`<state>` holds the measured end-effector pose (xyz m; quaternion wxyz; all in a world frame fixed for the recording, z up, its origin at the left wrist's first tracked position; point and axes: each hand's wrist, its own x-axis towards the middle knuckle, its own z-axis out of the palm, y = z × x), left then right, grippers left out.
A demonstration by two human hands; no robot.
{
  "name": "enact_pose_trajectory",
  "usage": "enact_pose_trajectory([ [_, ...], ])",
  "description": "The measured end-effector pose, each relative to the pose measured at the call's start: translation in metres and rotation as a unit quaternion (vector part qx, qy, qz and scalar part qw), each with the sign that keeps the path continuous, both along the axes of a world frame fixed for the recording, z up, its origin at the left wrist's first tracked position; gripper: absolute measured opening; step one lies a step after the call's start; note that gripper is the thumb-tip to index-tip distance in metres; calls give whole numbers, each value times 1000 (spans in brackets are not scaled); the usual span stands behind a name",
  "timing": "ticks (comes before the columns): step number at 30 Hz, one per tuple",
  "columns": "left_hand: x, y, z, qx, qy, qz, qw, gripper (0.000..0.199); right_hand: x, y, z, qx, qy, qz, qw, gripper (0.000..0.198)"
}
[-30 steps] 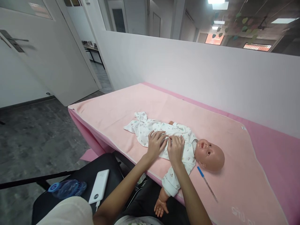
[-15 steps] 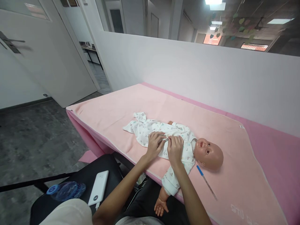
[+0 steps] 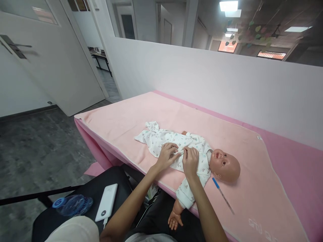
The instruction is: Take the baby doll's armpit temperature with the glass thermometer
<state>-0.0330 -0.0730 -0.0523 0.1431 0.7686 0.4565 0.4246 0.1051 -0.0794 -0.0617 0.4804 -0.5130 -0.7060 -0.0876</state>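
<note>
A baby doll point(image 3: 224, 165) lies on its back on the pink mat, head to the right, in a white printed romper point(image 3: 157, 137). My left hand point(image 3: 167, 156) rests on the romper's front, fingers curled, thumb and forefinger at a fold of the cloth. Just to its right, my right hand point(image 3: 190, 161) pinches the romper near the chest, its fingertips bent down into the fabric. A small gap separates the two hands. The fastening between my fingertips is too small to make out. One doll arm point(image 3: 176, 215) hangs over the table's near edge.
A thin stick with a blue end point(image 3: 223, 196), perhaps a thermometer, lies beside the doll's head on the pink mat point(image 3: 252, 201). On a black chair point(image 3: 118, 181) at the left are a white power bank point(image 3: 107, 201) and a water bottle point(image 3: 73, 205). A white wall point(image 3: 214, 80) stands behind.
My hands have drawn slightly apart over the romper, and the left fingers have loosened a little. The doll has not moved on the mat; the view has shifted slightly.
</note>
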Motion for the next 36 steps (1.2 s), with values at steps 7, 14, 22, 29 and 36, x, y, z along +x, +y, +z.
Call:
enact_pose_trajectory([
  [7,-16,6,14,-90,-118,-25,989,24,1,-2,0,25,46,-18,998,15],
  [14,-21,6,17,-181,-235,-44,954,28,1,-2,-1,39,27,-25,999,15],
  [22,-8,4,5,-72,-105,163,978,13,5,-5,-2,42,1,-92,995,14],
  [29,1,-2,-6,-11,-43,248,968,24,4,-4,-1,9,-61,-146,987,19],
  [36,2,6,-3,-45,-131,234,962,28,1,-14,16,31,-35,-129,991,17],
])
